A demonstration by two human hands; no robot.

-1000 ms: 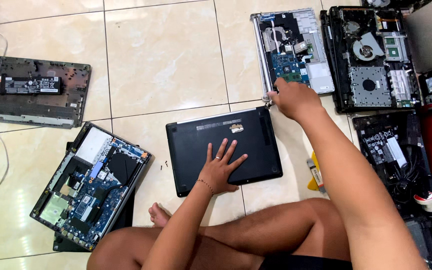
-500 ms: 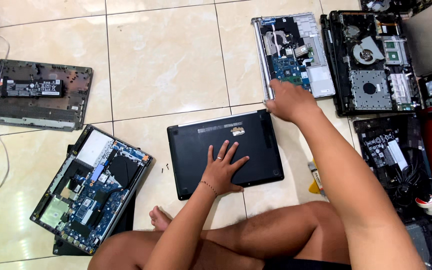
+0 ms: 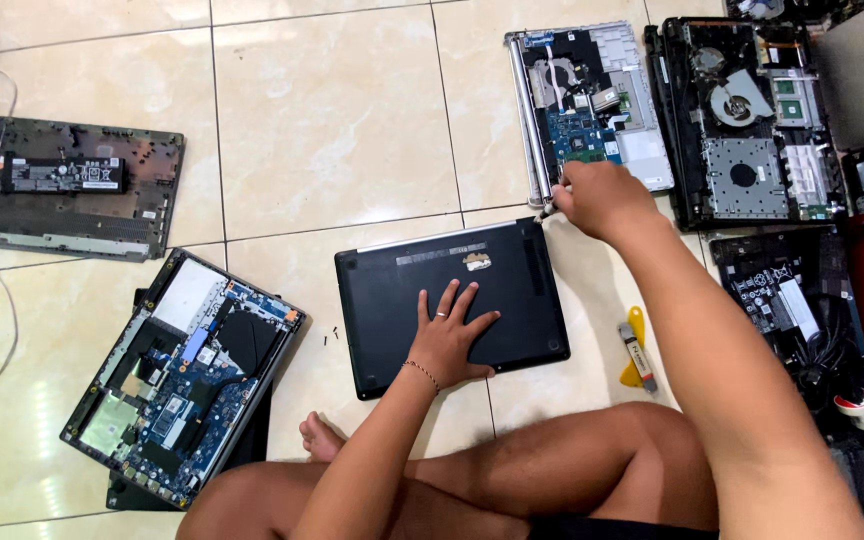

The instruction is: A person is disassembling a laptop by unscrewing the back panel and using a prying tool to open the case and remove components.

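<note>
pressing left hand (image 3: 449, 340) flat on black laptop (image 3: 392, 300), right hand (image 3: 602, 200) beyond its corner.

Glossy cream floor tiles (image 3: 332, 120) with thin grout lines, evenly lit

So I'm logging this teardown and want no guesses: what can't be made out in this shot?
All in the head view:
- Tool tip at the black laptop corner: the right hand covers it.
- Loose specks on the floor tile: too small to identify.
- Board parts at right: partly cut off by the edge and hidden by the forearm.
- Left hand hides part of the cover.
</note>
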